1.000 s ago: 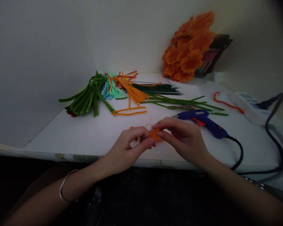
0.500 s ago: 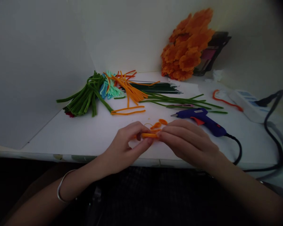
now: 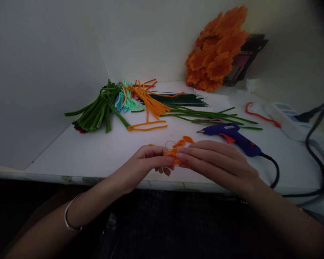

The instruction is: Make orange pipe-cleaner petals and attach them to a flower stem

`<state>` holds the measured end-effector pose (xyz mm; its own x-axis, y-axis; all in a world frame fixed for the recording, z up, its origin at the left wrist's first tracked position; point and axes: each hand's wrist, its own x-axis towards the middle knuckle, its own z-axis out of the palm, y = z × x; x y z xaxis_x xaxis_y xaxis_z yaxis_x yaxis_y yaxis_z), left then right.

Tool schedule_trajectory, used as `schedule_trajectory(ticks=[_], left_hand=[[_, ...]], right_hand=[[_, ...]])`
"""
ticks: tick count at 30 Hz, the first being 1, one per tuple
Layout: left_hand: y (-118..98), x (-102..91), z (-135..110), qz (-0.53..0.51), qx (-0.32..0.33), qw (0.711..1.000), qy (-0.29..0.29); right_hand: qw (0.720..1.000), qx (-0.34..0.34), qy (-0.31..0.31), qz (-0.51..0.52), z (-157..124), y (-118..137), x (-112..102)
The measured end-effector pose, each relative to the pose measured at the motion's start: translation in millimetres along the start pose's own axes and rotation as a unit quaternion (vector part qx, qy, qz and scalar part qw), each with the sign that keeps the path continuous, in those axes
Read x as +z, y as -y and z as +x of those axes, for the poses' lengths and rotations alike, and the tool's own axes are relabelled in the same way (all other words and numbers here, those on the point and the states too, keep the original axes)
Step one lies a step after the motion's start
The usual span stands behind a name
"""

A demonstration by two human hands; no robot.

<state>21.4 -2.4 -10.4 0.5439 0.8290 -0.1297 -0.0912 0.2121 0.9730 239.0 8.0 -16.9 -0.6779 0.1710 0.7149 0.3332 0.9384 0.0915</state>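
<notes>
Between my two hands is an orange pipe cleaner piece (image 3: 171, 154), bent and partly hidden by the fingers. My left hand (image 3: 144, 162) pinches it with the thumb on the near side. My right hand (image 3: 218, 158) has its fingertips pressed on the same piece from the right, its thumb mostly hidden. Just beyond the fingers, small orange pipe cleaner loops (image 3: 188, 139) lie on the white table (image 3: 78, 154). A thin wire ring (image 3: 170, 145) rests beside them.
A blue glue gun (image 3: 232, 135) lies right of my hands, its cord running off the front edge. Behind are green pipe cleaners (image 3: 97, 111), orange pipe cleaners (image 3: 153, 104) and dark stem wires (image 3: 178, 100). Orange flowers (image 3: 216, 54) stand at the back; a power strip (image 3: 288, 120) sits right.
The orange piece was a straight, level strip between the fingers; now it looks bent and bunched. My left thumb has shifted up onto it, and the left fingers have curled beneath.
</notes>
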Motion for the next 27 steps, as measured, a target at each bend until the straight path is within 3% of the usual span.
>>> schedule_trajectory(ticks=[3,8,15,20,23,27], left_hand=[[-2,-0.8,1,0.032,0.021,0.999,0.006],[-6,-1.8,-2,0.178,0.053,0.982,0.001],[-12,-1.5,-6,0.263,0.069,0.962,0.015],[-15,0.7,-8,0.295,0.054,0.954,0.019],[-16,2.3,-8,0.325,0.083,0.942,-0.003],[-18,0.7,-7,0.339,0.121,0.932,-0.054]], right_hand=[[0.998,0.046,-0.019,0.034,8,3,2],[0.981,0.119,-0.053,0.144,17,6,7],[0.959,0.183,-0.051,0.211,14,7,11],[0.916,0.28,0.003,0.287,18,10,13],[0.914,0.3,0.058,0.265,20,10,10],[0.933,0.3,0.03,0.198,21,9,4]])
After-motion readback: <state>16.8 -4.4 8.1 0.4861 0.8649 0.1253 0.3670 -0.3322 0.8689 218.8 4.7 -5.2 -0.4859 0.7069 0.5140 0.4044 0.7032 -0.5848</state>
